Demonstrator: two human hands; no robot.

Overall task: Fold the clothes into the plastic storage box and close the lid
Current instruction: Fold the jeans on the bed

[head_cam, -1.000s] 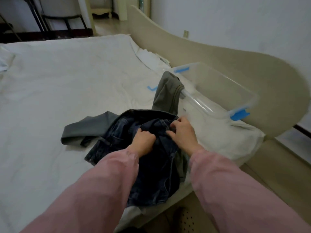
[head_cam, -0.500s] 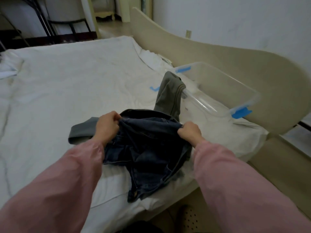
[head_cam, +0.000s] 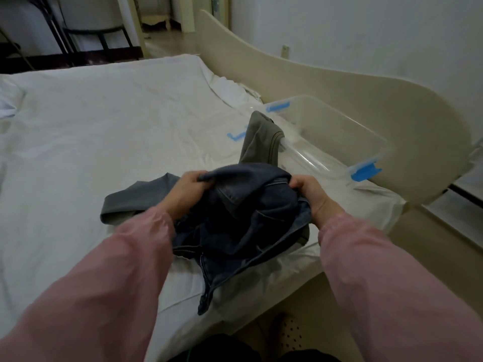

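Observation:
Dark blue jeans (head_cam: 240, 226) are bunched near the bed's front edge. My left hand (head_cam: 184, 192) grips their waistband on the left and my right hand (head_cam: 312, 194) grips it on the right, lifting the top edge. A grey garment (head_cam: 136, 197) lies under the jeans, with one part (head_cam: 258, 142) draped over the rim of the clear plastic storage box (head_cam: 347, 131). The box with blue latches stands open at the right, against the headboard. A blue latch (head_cam: 236, 135) of what may be the lid shows on the sheet behind the grey garment.
The white bed sheet (head_cam: 104, 131) spreads wide to the left and back. A cream curved headboard (head_cam: 339, 82) runs along the right side. Dark metal furniture legs (head_cam: 78, 40) stand beyond the bed. A slippered foot (head_cam: 287, 333) shows on the floor below.
My hands moved from the middle of the jeans to the two ends of the waistband, then raised and turned it, so the denim now bunches up between them.

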